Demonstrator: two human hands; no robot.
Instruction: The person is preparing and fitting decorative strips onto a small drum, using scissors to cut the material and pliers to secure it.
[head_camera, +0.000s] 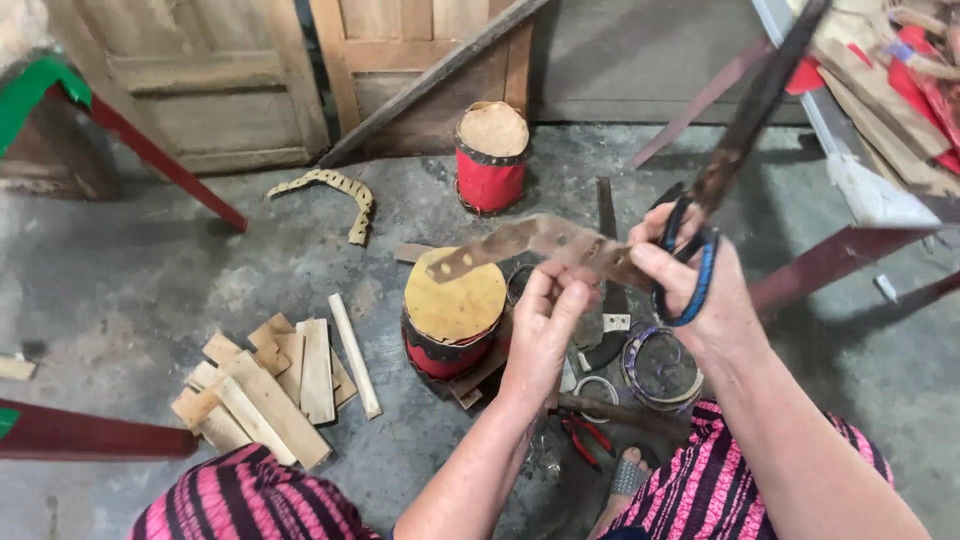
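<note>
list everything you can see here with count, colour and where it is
leather strip: 1, brown, holed, between both hands
scissors: 1, blue handles, in right hand
small drums: 2, red with tan tops, one by the hands, one near the door
wood slats: a pile, pale, floor left
curved strip: 1, tan, floor behind
pliers: 1, red handles, by the foot
wire rings: several, grey, floor right
left hand: pinching strip
right hand: in scissor handles

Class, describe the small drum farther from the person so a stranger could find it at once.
Start at the wooden doors behind the concrete floor. Before them stands a small red drum, alone by a leaning plank. Its tan top is bare, while the nearer drum sits under the hands.
</note>
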